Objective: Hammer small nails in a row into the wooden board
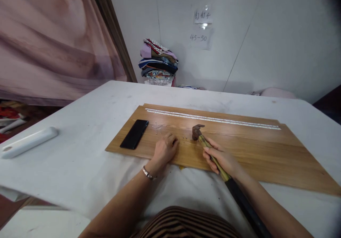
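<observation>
My right hand is wrapped round the handle of a claw hammer, partway up toward its rusty head. The head hovers at or just over a wooden board; I cannot tell whether it touches. To its left, my left hand rests on the board with its fingers curled closed, and whatever they hold, if anything, is hidden. Small dark spots, perhaps nail heads or holes, form a row between the hands. A few loose nails lie behind my left hand, beside a black phone.
Two white measuring strips run along the board's far side. The board lies on a white-covered table, with a white plastic handle-like object at left. Folded clothes are stacked by the wall behind; a pink curtain hangs at left.
</observation>
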The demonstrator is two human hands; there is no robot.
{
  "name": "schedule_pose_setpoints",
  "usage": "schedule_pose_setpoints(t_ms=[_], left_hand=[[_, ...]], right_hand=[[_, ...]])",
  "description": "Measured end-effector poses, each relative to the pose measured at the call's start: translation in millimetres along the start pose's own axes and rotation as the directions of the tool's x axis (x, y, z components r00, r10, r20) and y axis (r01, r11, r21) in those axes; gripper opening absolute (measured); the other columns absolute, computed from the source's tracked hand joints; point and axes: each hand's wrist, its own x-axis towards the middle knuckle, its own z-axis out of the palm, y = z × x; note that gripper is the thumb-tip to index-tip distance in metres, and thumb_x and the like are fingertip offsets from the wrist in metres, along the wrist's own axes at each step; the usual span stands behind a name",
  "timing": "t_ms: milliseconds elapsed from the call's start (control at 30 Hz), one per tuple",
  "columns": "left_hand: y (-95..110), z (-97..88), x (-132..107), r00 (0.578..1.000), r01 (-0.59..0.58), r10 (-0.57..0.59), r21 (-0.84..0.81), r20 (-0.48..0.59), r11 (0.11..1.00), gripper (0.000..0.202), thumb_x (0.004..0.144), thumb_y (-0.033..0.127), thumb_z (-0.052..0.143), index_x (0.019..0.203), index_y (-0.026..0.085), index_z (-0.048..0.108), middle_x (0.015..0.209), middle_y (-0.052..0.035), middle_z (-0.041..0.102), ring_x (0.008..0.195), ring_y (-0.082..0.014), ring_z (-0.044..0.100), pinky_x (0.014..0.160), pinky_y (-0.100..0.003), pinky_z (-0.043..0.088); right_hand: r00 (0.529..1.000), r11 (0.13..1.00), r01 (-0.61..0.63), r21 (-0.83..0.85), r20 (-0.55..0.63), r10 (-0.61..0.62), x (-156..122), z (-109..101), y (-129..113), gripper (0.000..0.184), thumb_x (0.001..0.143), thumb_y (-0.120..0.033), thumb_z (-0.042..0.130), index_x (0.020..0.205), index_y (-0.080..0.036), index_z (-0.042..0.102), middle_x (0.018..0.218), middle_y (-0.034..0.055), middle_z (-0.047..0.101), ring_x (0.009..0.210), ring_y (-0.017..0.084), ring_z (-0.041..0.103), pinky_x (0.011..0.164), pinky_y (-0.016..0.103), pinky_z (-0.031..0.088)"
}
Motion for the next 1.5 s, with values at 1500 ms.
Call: schedule_pose_setpoints(t_ms=[1500], left_hand=[[0.1,-0.6,-0.9,1.000,0.001,-0.002,-0.013,-0.003,1.000,0.019,0.092,0.027,0.046,0.082,0.021,0.061,0.091,-0.0030,0.064,0.086,-0.0162,0.060,0.072,-0.026,0.041]], right_hand=[[1.000,0.999,0.021,0.049,0.003,-0.022,-0.5,0.7,-1.1,0.060,0.086,-0.036,0.056,0.142,-0.026,0.039,0.062,-0.0082,0.050,0.031,0.003,0.038,0.028,0.013,0.031]])
